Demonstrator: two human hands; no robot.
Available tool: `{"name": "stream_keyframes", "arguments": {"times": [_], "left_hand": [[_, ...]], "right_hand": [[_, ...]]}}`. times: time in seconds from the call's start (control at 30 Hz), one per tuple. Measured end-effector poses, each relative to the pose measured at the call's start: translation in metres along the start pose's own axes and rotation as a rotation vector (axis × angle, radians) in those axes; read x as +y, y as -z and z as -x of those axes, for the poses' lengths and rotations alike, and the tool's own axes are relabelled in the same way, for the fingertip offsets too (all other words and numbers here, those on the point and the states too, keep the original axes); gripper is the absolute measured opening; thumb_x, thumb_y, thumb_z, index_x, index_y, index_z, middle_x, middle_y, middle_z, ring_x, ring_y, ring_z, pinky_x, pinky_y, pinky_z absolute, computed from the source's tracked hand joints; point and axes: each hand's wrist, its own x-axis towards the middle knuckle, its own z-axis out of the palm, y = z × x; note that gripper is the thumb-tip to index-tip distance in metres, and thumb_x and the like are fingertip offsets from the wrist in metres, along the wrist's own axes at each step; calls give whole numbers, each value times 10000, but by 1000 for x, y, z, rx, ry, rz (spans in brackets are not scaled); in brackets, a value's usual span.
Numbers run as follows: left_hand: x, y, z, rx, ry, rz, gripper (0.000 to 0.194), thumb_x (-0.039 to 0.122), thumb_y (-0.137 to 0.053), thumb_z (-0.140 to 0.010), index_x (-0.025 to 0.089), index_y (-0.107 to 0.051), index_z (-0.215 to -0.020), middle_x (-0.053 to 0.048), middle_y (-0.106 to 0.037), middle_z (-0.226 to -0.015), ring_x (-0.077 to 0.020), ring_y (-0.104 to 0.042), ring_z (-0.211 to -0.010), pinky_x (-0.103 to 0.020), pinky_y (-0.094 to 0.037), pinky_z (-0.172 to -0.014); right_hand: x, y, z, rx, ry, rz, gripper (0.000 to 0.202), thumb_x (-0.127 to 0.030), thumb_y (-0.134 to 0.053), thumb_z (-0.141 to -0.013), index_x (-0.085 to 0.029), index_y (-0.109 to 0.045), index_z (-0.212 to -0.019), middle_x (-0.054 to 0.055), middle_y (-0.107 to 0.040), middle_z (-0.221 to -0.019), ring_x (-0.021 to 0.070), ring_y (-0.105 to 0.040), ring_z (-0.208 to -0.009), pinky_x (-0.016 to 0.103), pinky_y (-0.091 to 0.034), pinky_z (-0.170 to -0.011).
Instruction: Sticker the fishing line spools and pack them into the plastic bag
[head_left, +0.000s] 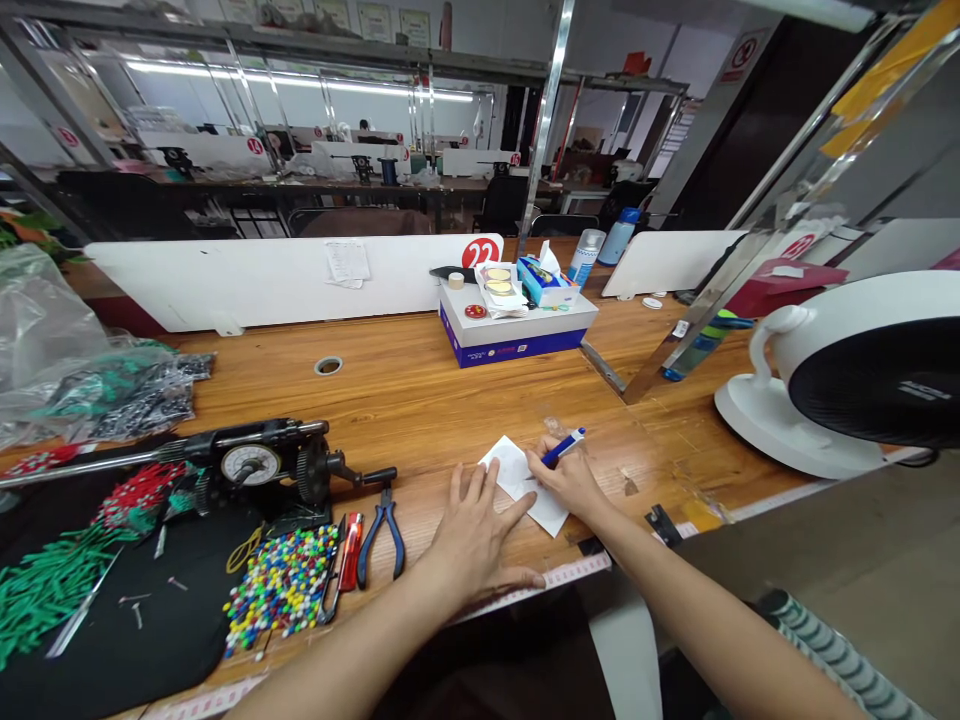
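A small white slip of paper lies on the wooden table near its front edge. My left hand rests flat with fingers spread, its fingertips touching the paper's left side and its thumb near the table edge. Closed around a blue pen, my right hand leans on the paper's right part. The pen's tip is hidden behind the fingers. Left of my left hand lie pliers with blue handles, a red tool and a heap of colourful beads.
A black hand-cranked machine stands at the left, beside green and red bundles on a black mat. A box carrying tissues stands at the back. At the right are a metal post and a white fan.
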Motion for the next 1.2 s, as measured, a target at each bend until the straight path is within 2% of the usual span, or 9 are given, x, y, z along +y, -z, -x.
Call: {"name": "stream_keyframes", "arguments": {"times": [0.13, 0.67, 0.8, 0.9, 1.0, 1.1, 1.2], "left_hand": [[0, 1, 0, -3, -1, 2, 1043, 965, -388, -683, 376, -370, -1543, -232, -225, -1615, -480, -207, -1482, -701, -87, -1150], [0, -1, 0, 26, -9, -19, 972, 933, -429, -720, 379, -418, -1519, -214, -262, -1608, -469, -234, -1472, -715, -100, -1138], [-1, -1, 4, 41, -8, -51, 925, 913, -451, -740, 392, -436, -1505, -211, -295, -1596, -473, -270, -1456, -731, -70, -1130], [-1, 1, 8, 33, 4, -55, 928, 926, -433, -731, 385, -470, -1484, -229, -318, -1579, -480, -257, -1463, -746, -53, -1120], [1, 3, 9, 58, 15, -45, 917, 934, -422, -722, 357, -549, -1423, -235, -325, -1573, -475, -198, -1487, -752, -68, -1117], [3, 1, 5, 138, -17, -52, 878, 920, -371, -765, 281, -631, -1309, -201, -269, -1612, -428, -174, -1509, -724, -88, -1145], [5, -2, 1, 168, -59, -75, 898, 901, -321, -804, 199, -634, -1268, -190, -321, -1595, -374, -264, -1490, -681, -76, -1184]], "right_hand": [[2, -1, 0, -3, 11, 4, 287, -357, -501, -837, -218, -397, -608, -24, -434, -568, 124, -418, -556, 284, -322, -585], [6, -2, -1, 28, -18, 31, 312, -389, -497, -868, -221, -406, -621, -18, -461, -563, 134, -445, -547, 287, -331, -578], [1, -1, 1, 67, -41, 7, 329, -406, -501, -883, -224, -425, -621, -22, -499, -521, 134, -498, -513, 282, -381, -585], [-3, 0, 4, 41, -70, -77, 334, -423, -515, -901, -226, -436, -643, -29, -525, -497, 132, -534, -474, 271, -415, -571], [-5, 0, 4, -10, -55, -122, 340, -427, -532, -901, -225, -438, -644, -32, -526, -495, 124, -527, -455, 258, -410, -539], [-4, -1, 4, -49, -59, -122, 349, -434, -533, -906, -221, -451, -643, -26, -544, -497, 121, -537, -461, 253, -418, -546], [-3, -1, 3, -67, -62, -138, 361, -456, -540, -909, -219, -452, -652, -24, -552, -499, 118, -533, -447, 248, -402, -516]]}}
